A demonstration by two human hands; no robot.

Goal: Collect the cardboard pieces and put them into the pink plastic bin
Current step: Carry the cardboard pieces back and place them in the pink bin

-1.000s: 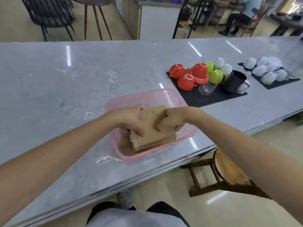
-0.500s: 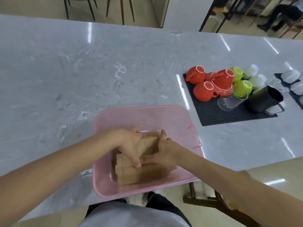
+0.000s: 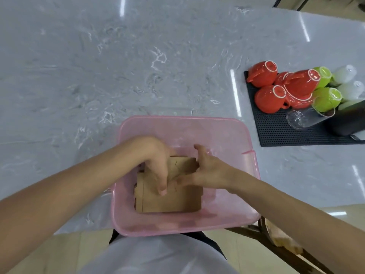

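The pink plastic bin stands on the marble counter at its near edge, right in front of me. A stack of brown cardboard pieces lies flat on its bottom. Both my hands reach into the bin from above. My left hand lies over the stack's left part with its fingers pressed down on the top sheet. My right hand holds the far right corner, fingers on top and thumb raised at the far edge. The hands hide the middle of the stack.
To the right lies a black rubber mat with upturned red cups, green cups, a tipped glass and a black jug. A wooden stool stands below the counter edge at the right.
Both hands have lowered the cardboard stack from above the bin's rim down onto its bottom. My view has tilted down and closer to the bin.
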